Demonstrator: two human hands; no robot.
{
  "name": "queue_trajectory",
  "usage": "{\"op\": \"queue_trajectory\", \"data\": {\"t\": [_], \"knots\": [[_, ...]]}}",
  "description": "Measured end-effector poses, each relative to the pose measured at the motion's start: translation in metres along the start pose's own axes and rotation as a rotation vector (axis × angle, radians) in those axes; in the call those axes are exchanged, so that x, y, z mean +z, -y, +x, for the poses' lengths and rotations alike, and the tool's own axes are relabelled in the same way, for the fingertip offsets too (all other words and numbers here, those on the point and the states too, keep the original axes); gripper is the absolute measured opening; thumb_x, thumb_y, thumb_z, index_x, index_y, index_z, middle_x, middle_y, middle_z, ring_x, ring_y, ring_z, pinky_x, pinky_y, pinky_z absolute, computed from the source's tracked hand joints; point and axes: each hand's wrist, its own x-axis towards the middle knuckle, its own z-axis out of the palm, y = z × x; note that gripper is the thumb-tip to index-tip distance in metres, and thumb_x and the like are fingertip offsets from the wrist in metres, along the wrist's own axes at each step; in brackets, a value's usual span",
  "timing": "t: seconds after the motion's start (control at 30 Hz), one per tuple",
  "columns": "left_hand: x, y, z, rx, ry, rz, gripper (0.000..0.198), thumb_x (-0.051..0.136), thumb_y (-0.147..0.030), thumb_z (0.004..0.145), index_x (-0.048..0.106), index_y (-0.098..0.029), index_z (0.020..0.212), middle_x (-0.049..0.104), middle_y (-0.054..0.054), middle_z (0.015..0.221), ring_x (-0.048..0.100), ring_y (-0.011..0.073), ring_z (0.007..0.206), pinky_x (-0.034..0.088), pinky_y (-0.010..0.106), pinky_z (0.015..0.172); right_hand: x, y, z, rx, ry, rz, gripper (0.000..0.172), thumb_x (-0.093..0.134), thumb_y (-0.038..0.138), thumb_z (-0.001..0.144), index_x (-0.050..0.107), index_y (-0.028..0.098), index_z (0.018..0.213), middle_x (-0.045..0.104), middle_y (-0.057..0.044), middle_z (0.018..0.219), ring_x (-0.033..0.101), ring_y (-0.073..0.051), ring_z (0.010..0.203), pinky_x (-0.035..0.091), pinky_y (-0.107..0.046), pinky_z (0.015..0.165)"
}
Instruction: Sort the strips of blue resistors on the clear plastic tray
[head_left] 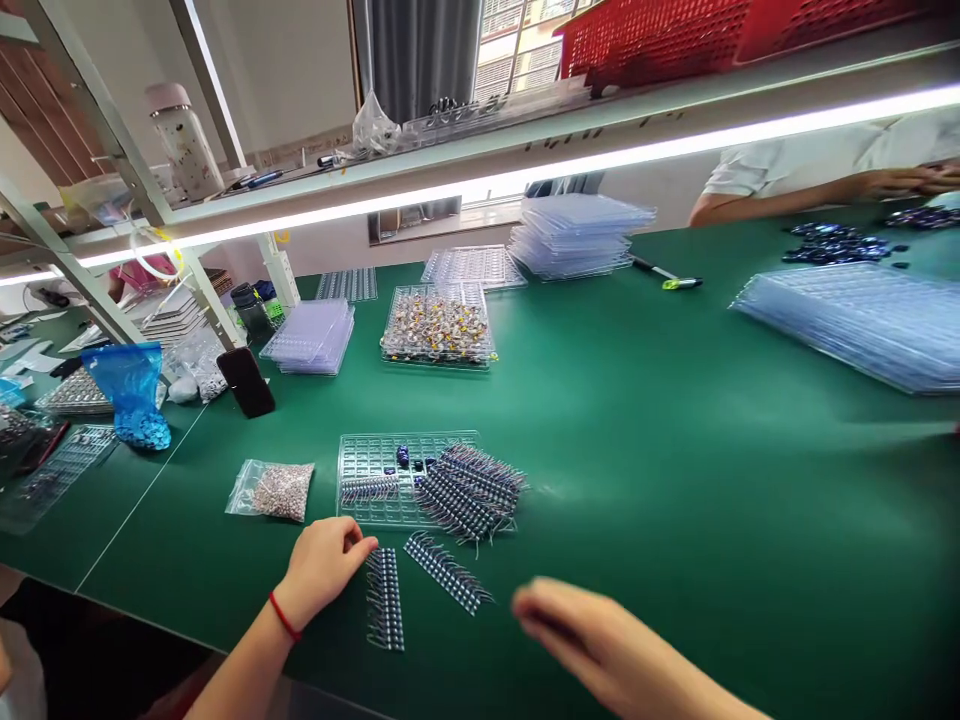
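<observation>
My left hand point(324, 566), with a red string on the wrist, rests on the green mat with fingers curled; its fingertips touch the top end of a strip of small dark components point(385, 598). A second strip point(448, 572) lies slanted just to the right. My right hand point(600, 645) is blurred, flat and empty above the mat near the front edge. Behind the strips sits a clear plastic tray point(375, 455) with a pile of the same strips point(469, 485) across its right side.
A bag of small metal parts point(274, 490) lies left of the tray. Farther back are a filled tray stack point(439, 327), empty tray stacks point(576, 235), a phone point(246, 381) and a blue bag point(135, 395). Another person's arm point(810, 185) is at the far right.
</observation>
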Motion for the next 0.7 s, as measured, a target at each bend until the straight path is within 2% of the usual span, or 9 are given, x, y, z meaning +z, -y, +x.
{"op": "queue_trajectory", "data": {"t": [0.1,0.2,0.33,0.43,0.57,0.7], "knots": [[0.006,-0.014,0.022,0.063,-0.021,0.015,0.022,0.055,-0.038,0.086,0.067,-0.021,0.078,0.068,0.001,0.076,0.061,0.0177,0.070,0.039,0.027,0.063,-0.001,-0.019,0.055,0.003,-0.092,-0.050,0.023,0.037,0.026,0.092,0.059,0.022,0.087,0.064,-0.007,0.085,0.062,-0.023,0.076,0.052,-0.038,0.070],[0.019,-0.028,0.039,0.131,-0.037,0.039,0.017,0.057,-0.035,0.086,0.067,-0.021,0.088,0.067,0.002,0.085,0.061,0.0189,0.080,0.043,0.029,0.072,0.003,-0.035,0.083,0.036,-0.181,-0.097,0.021,0.039,0.027,0.090,0.059,0.022,0.093,0.062,-0.009,0.090,0.061,-0.026,0.081,0.053,-0.042,0.072],[0.033,-0.042,0.061,0.184,-0.055,0.087,0.019,0.060,-0.032,0.085,0.066,-0.020,0.098,0.063,0.006,0.093,0.058,0.0235,0.092,0.045,0.036,0.083,0.006,-0.057,0.081,0.048,-0.323,-0.125,0.017,0.044,0.028,0.088,0.058,0.020,0.096,0.058,-0.012,0.097,0.058,-0.029,0.092,0.051,-0.047,0.083],[0.040,-0.048,0.075,0.185,-0.068,0.106,0.027,0.065,-0.036,0.082,0.065,-0.018,0.102,0.060,0.009,0.097,0.056,0.0266,0.096,0.044,0.042,0.087,0.004,-0.070,0.076,0.095,-0.434,-0.164,0.023,0.049,0.033,0.088,0.058,0.019,0.103,0.055,-0.014,0.107,0.054,-0.032,0.101,0.047,-0.053,0.089],[0.046,-0.052,0.086,0.166,-0.059,0.081,0.033,0.073,-0.036,0.075,0.065,-0.016,0.100,0.057,0.009,0.098,0.054,0.0286,0.096,0.043,0.045,0.088,0.004,-0.076,0.078,0.128,-0.389,-0.136,0.025,0.049,0.036,0.089,0.060,0.019,0.105,0.051,-0.016,0.117,0.049,-0.034,0.112,0.042,-0.056,0.096],[0.047,-0.054,0.091,0.145,-0.045,-0.025,0.026,0.076,-0.030,0.071,0.064,-0.017,0.089,0.056,0.007,0.094,0.053,0.0269,0.093,0.042,0.043,0.086,0.007,-0.073,0.078,0.131,-0.360,-0.102,0.026,0.049,0.036,0.090,0.060,0.019,0.106,0.050,-0.017,0.120,0.048,-0.034,0.115,0.042,-0.057,0.097]]}}
